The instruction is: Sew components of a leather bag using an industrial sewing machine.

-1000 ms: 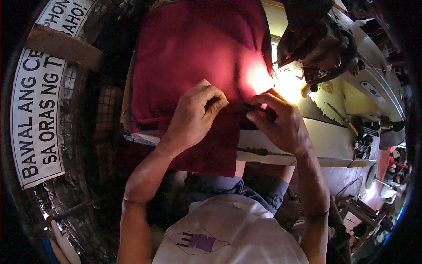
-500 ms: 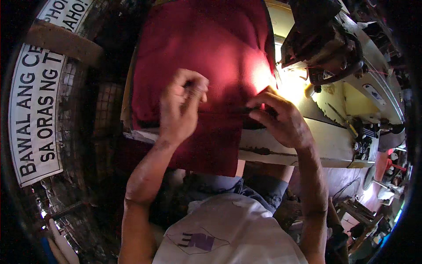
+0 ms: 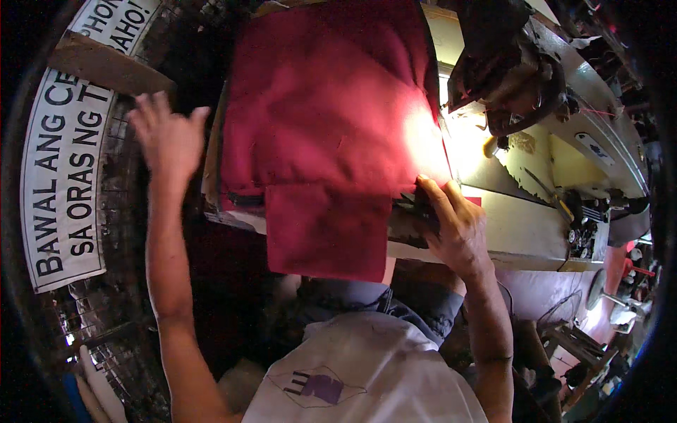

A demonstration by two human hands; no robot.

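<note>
A large dark red cloth piece [image 3: 317, 92] is spread over the sewing table, with a narrower red flap [image 3: 328, 233] hanging over the near edge. My right hand [image 3: 458, 225] is at the cloth's near right corner, fingers closed on its edge. Something dark shows just left of those fingers; whether it is trim or a small tool, I cannot tell. Off to the left of the table, my left hand [image 3: 169, 137] is raised with fingers spread, slightly blurred and holding nothing. The dark sewing machine head [image 3: 518, 84] stands at the right, its bright light falling on the cloth's right edge.
A slim tool with a yellow handle [image 3: 564, 209] lies on the table's right part, near a small metal mechanism [image 3: 582, 236]. White signs [image 3: 67, 183] and a wooden board [image 3: 109, 65] border the left side. My lap is below the table edge.
My left hand has left the cloth, swinging left and opening its fingers. My right hand has shifted slightly right and down. The flap now lies flatter, with its left edge showing.
</note>
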